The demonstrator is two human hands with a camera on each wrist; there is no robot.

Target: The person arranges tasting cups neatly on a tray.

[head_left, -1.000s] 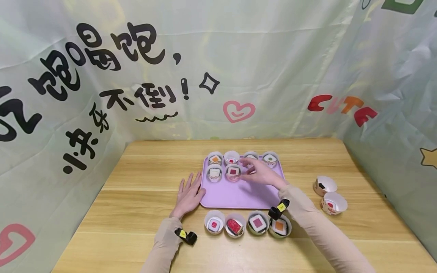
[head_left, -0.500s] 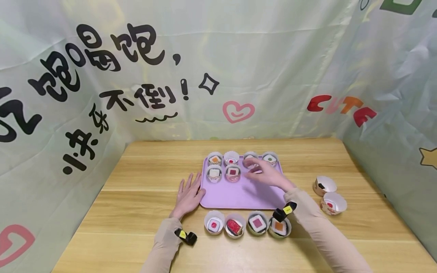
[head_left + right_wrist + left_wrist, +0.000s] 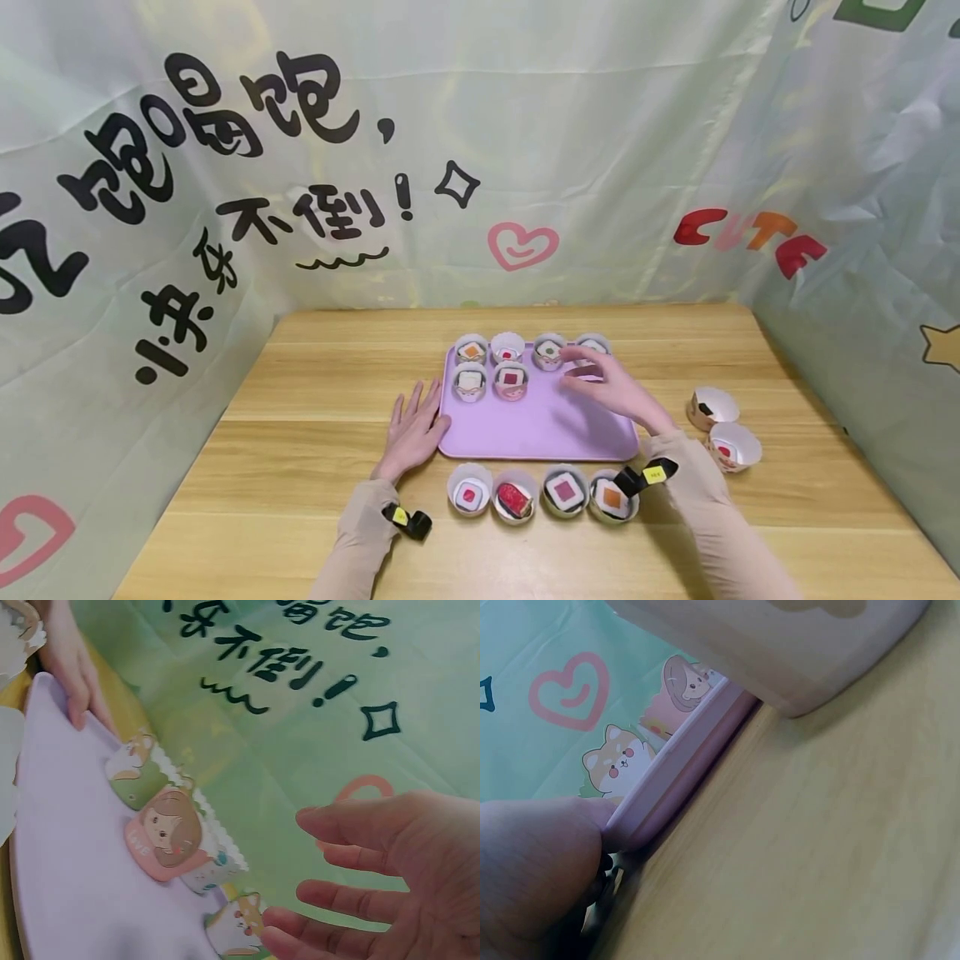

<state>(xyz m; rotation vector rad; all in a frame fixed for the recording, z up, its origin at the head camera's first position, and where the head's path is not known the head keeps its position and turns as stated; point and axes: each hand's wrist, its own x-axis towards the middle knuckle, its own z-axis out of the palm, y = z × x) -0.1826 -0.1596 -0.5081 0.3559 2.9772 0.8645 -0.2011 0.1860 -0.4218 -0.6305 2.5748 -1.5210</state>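
My left hand (image 3: 411,429) lies flat on the table, fingers straight, its thumb against the left edge of the lilac tray (image 3: 510,433). Over the tray's right half hovers my right hand (image 3: 615,390), its fingers loosely bent and holding nothing. Its fingertips are right by a paper cup (image 3: 549,354) with a green-centred sushi piece in the back row, and overlap the cup (image 3: 592,340) at the right corner. In the right wrist view the fingers (image 3: 352,896) are spread apart, beside the cartoon-printed cups (image 3: 166,834). Several sushi cups stand at the tray's back and left.
Several more sushi cups (image 3: 514,497) line up in front of the tray, one (image 3: 613,498) close under the right wrist camera. Two cups (image 3: 733,447) stand on the table (image 3: 300,467) to the right. A printed cloth (image 3: 600,167) rises behind and at both sides.
My right hand has moved rightward across the tray, from beside the red-centred sushi cup to the right back cups, uncovering the green-centred one. The left hand has stayed put.
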